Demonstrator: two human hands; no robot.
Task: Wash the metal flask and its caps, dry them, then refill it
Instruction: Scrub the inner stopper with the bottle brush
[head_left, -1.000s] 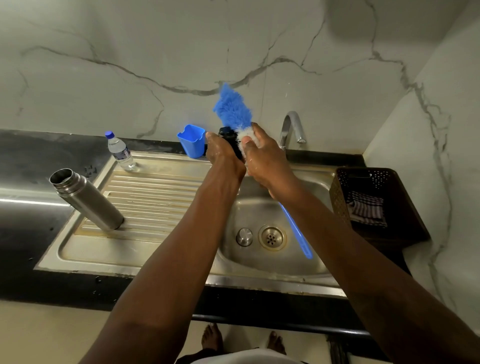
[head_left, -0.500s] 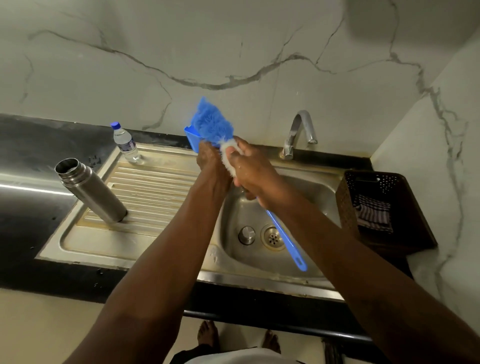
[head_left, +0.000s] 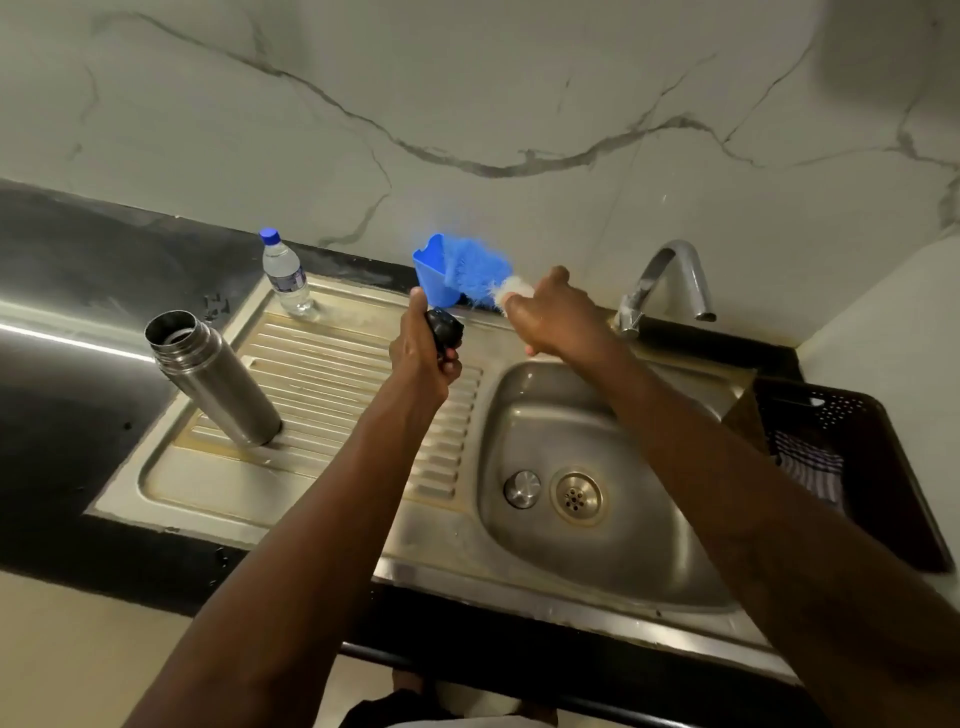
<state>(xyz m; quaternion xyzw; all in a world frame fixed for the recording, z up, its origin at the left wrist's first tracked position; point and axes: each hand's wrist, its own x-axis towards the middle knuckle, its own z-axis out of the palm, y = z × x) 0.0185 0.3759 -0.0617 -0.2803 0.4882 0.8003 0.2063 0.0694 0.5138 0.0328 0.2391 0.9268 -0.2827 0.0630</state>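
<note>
- Our left hand (head_left: 423, 353) grips the black cap (head_left: 444, 328) over the drainboard (head_left: 332, 374), clear for rinsing
- Our right hand (head_left: 553, 312) clasps the blue brush (head_left: 475, 267), bristles at the blue cup (head_left: 434, 273)
- The open flask (head_left: 213, 376) stands on the drainboard; a small metal cap (head_left: 521, 488) sits in the sink (head_left: 623, 571)

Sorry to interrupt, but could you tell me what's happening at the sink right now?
A person is washing parts of a metal flask. The left hand grips a black cap over the drainboard, while the right hand holds a blue bottle brush, its bristles by a blue cup. The open flask stands on the drainboard, a small water bottle behind it. A round metal piece lies beside the basin's drain.
</note>
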